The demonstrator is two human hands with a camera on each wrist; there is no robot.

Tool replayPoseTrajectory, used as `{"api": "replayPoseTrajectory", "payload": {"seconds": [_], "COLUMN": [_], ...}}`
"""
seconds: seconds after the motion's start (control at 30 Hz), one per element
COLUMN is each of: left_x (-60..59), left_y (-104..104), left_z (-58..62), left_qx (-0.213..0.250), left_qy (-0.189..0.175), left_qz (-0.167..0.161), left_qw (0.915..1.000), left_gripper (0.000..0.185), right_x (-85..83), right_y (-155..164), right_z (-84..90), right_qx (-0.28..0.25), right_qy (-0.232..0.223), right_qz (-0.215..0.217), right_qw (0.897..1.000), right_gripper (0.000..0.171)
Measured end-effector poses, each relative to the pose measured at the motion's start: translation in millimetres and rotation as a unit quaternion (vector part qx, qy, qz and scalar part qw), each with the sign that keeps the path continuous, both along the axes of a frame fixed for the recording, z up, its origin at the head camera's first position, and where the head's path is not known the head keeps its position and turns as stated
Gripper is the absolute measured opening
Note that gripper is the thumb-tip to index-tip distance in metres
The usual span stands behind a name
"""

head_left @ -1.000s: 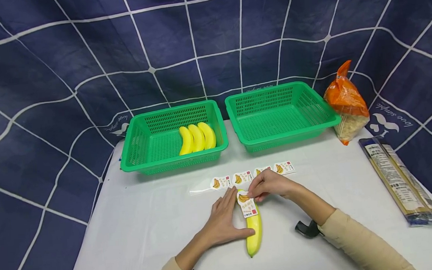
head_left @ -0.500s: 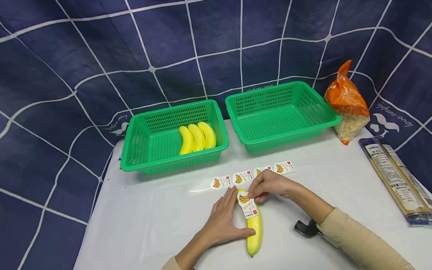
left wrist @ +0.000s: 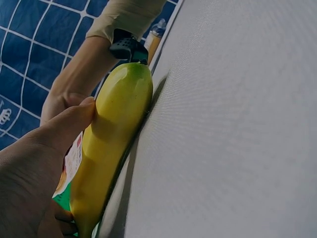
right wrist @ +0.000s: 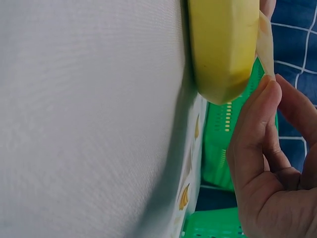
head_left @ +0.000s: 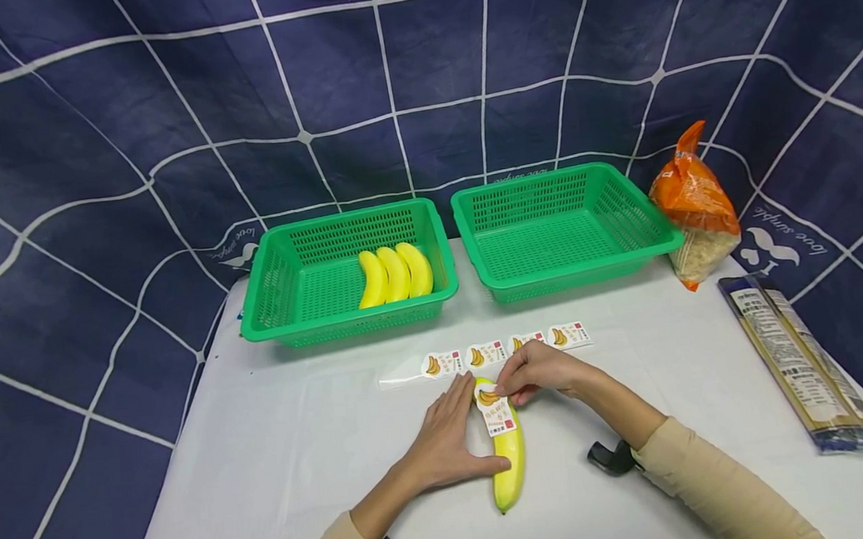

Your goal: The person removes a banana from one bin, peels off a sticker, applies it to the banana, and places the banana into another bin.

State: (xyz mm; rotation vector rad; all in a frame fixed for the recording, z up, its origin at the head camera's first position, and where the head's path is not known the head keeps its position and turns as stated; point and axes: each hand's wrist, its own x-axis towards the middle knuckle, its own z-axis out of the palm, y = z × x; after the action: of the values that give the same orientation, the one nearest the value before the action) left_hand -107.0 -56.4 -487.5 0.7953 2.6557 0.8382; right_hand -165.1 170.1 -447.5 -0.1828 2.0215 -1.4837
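A yellow banana (head_left: 509,473) lies lengthwise on the white table. My left hand (head_left: 444,446) steadies it from the left, thumb against its near part and fingertips by its far end; the left wrist view shows the thumb (left wrist: 74,121) pressing its side. Over the banana's upper half lies a white sticker (head_left: 498,419) printed with bananas and red text. My right hand (head_left: 542,370) pinches the sticker's far right edge between thumb and index finger. In the right wrist view that pinched sticker (right wrist: 266,47) stands partly off the peel. How much of it adheres is hidden.
Behind the hands lies a strip of similar stickers (head_left: 486,354). The left green basket (head_left: 352,321) holds three bananas (head_left: 396,274); the right green basket (head_left: 567,275) stands beside it. An orange bag (head_left: 693,201) and a long flat package (head_left: 806,364) lie at the right.
The sticker has shifted very slightly to the right and towards me on the banana during the first half second. Both hands keep nearly the same place and hold.
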Motion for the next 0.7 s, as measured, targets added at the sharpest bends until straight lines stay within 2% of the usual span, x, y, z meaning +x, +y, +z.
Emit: {"api": "replayPoseTrajectory", "payload": {"seconds": [0.23,0.7], "left_x": [-0.1,-0.1], "left_y": [0.1,-0.1], "left_z": [0.5,2.2], "left_qx": [-0.001,0.003], "left_qy": [-0.005,-0.021], "left_qz": [0.000,0.000], "left_qw": [1.0000,0.9998], "left_gripper": [0.125,0.125], "right_x": [0.8,1.0], "right_y": [-1.4,-6.4], "right_z": [-1.9,-4.1], "right_qx": [0.005,0.041], "right_qy": [-0.007,0.021], "right_qz": [-0.016,-0.031], "right_qw": [1.000,0.998], "right_gripper": [0.018,0.017]}}
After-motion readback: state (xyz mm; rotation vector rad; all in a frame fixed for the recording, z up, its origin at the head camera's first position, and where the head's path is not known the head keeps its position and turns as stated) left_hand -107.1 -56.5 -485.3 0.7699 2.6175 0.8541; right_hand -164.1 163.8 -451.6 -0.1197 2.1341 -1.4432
